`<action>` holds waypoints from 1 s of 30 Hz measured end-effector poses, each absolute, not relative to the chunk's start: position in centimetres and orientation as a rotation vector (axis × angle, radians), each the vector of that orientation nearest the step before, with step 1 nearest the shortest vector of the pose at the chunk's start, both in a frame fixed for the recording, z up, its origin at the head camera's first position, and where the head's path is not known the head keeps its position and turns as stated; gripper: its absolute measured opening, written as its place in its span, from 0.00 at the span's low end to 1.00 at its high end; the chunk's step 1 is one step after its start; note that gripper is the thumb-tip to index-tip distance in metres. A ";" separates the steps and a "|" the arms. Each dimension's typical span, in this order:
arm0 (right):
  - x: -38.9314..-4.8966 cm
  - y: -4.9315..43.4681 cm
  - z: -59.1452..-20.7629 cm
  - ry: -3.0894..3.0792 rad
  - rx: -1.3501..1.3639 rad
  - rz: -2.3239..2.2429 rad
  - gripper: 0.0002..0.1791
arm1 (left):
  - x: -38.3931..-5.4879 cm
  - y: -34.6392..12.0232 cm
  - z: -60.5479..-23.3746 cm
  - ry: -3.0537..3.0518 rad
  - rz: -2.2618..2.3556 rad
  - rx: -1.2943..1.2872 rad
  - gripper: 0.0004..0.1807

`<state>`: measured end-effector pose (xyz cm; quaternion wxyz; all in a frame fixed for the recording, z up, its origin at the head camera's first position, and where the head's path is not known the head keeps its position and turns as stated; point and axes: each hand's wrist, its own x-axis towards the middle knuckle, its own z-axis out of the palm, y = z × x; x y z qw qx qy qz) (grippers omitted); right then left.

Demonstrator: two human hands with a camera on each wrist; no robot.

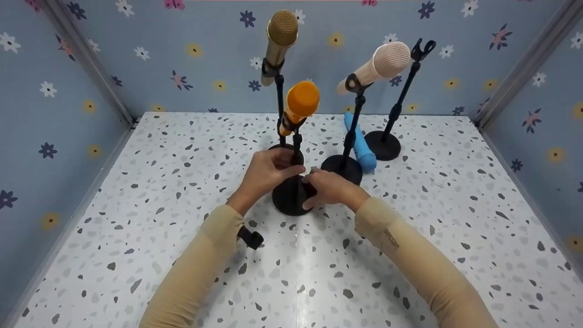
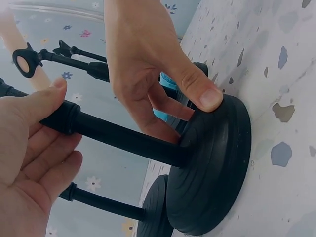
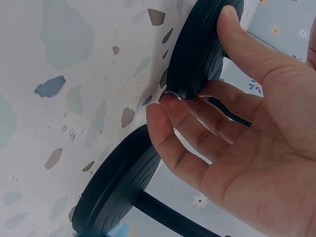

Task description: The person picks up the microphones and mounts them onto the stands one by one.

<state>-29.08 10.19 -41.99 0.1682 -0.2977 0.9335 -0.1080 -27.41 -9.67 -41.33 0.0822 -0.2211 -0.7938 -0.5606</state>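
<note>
An orange microphone point(image 1: 303, 99) sits tilted in the clip of a black microphone stand point(image 1: 287, 200). My left hand point(image 1: 266, 171) grips the collar on this stand's pole between thumb and fingers. Lower down, my right hand point(image 1: 332, 187) holds the round base by its right side. The left wrist view shows the right thumb point(image 2: 211, 98) on the base's rim and the other fingers behind it. In the right wrist view, the fingertips of my right hand point(image 3: 232, 118) lie along the base's point(image 3: 197, 49) lower edge, close to the speckled tabletop.
Just behind stands a gold microphone point(image 1: 282, 29) on its own stand. To the right are a pale pink microphone point(image 1: 387, 61) on a stand, a blue microphone point(image 1: 362, 143) lying on the table point(image 1: 182, 182), and a stand with a bare clip point(image 1: 401, 100). Flowered panels point(image 1: 173, 50) enclose the table.
</note>
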 end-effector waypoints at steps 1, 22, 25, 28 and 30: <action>-29.1 10.2 -42.0 2.656 -0.847 -0.309 0.37 | -27.3 -9.7 -41.3 -2.387 -1.654 -0.675 0.16; -29.2 10.4 -42.3 2.659 -0.901 -0.327 0.30 | -26.5 -10.5 -44.2 -2.991 -0.892 -0.855 0.32; -29.2 10.4 -42.3 2.658 -0.911 -0.324 0.31 | -26.3 -10.3 -44.4 -3.008 -0.841 -0.846 0.30; -29.1 10.3 -42.2 2.665 -0.934 -0.314 0.33 | -26.2 -10.1 -44.3 -3.023 -0.820 -0.825 0.29; -29.1 10.3 -42.1 2.670 -0.952 -0.312 0.33 | -26.1 -10.0 -44.2 -3.040 -0.799 -0.808 0.29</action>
